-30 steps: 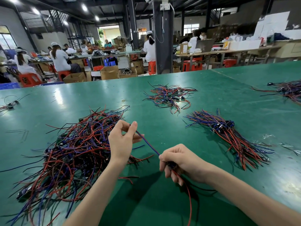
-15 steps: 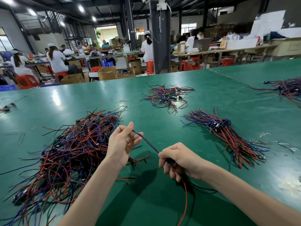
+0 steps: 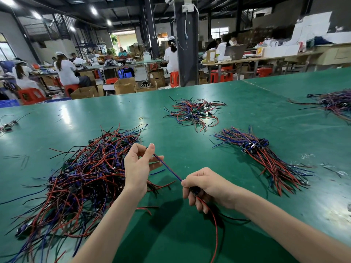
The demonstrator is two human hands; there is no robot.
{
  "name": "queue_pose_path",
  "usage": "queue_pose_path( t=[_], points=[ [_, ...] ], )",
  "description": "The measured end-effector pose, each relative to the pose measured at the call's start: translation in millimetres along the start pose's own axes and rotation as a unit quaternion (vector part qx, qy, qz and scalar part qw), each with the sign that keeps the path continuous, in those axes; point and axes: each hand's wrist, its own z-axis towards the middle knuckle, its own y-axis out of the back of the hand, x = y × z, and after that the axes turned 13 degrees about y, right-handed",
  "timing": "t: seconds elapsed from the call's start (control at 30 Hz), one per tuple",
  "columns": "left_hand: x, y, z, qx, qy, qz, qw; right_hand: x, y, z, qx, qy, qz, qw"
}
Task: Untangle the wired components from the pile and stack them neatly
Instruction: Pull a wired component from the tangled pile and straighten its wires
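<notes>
A big tangled pile (image 3: pixel 79 179) of red, blue and black wired components covers the green table (image 3: pixel 237 114) at my left. One wired component (image 3: pixel 194 190) is stretched between my hands. My left hand (image 3: pixel 137 168) pinches the far end of its blue wires (image 3: pixel 168 168) beside the pile. My right hand (image 3: pixel 206 186) grips the small board end, and red and black wires hang from it toward me. A neat stack (image 3: pixel 264 156) of aligned components lies to the right.
A smaller loose bunch of wires (image 3: pixel 193 112) lies at mid-table, another pile (image 3: pixel 334 103) at the far right, and a single component (image 3: pixel 7 125) at the left edge. A small rubber band (image 3: pixel 140 118) lies on the table. Workers sit at benches beyond the table.
My left hand's fingers curled closer round the blue wire end and shifted slightly. The right hand stays in place gripping the board end.
</notes>
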Motion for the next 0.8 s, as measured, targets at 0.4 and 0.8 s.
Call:
queue_pose_path(
  t=[0.4,0.8],
  points=[
    [0,4,7,-0.051,-0.014,-0.028,0.998,-7,10,2,0.074,0.04,0.072,0.994],
    [0,-12,-10,0.091,0.095,-0.047,0.99,-16,11,10,-0.03,0.126,0.13,0.983]
  ],
)
